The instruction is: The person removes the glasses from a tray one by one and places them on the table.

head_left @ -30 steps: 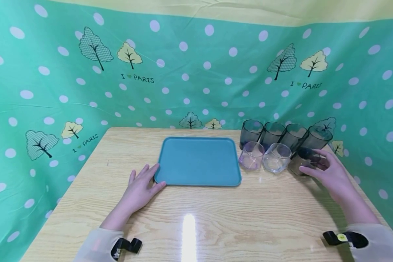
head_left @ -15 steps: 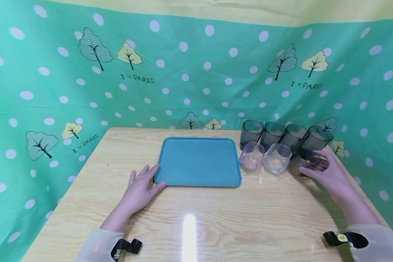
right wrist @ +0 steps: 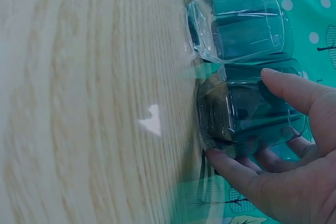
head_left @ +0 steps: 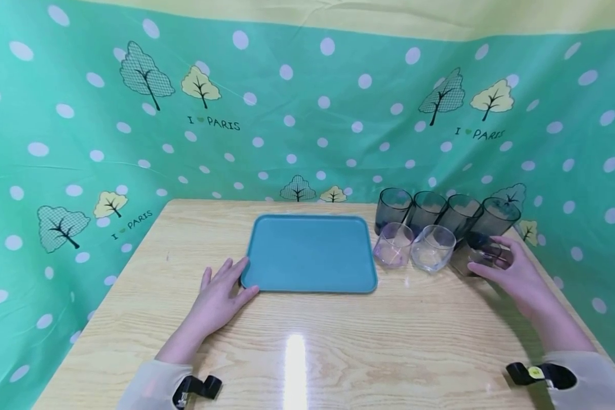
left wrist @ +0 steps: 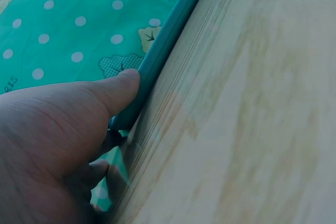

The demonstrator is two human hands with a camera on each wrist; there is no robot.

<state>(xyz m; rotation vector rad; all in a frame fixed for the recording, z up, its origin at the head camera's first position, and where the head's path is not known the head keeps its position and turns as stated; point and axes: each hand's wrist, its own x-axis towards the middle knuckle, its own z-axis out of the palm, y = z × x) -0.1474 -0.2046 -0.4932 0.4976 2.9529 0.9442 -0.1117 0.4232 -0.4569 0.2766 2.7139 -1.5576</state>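
Observation:
My right hand (head_left: 519,279) is around a short smoky grey glass (head_left: 470,259) at the right end of the front row. In the right wrist view, its thumb lies on one side of this faceted tumbler and its fingers on the other. The glass stands upright on the table. A clear faceted glass (head_left: 433,251) is beside it, then a pinkish one (head_left: 393,249). My left hand (head_left: 216,300) rests at the near left corner of a blue rectangular tray (head_left: 310,253), fingers spread. Its thumb (left wrist: 123,90) touches the tray's rim in the left wrist view.
Behind the short glasses stands a row of tall smoky glasses, from the leftmost tall glass (head_left: 389,213) to the rightmost tall glass (head_left: 499,216). A green dotted curtain (head_left: 307,114) borders the wooden table (head_left: 369,347) at the back and both sides.
Nearly nothing differs. Both hands stay in place, the right around the smoky glass and the left at the tray corner; the view shifts only very slightly.

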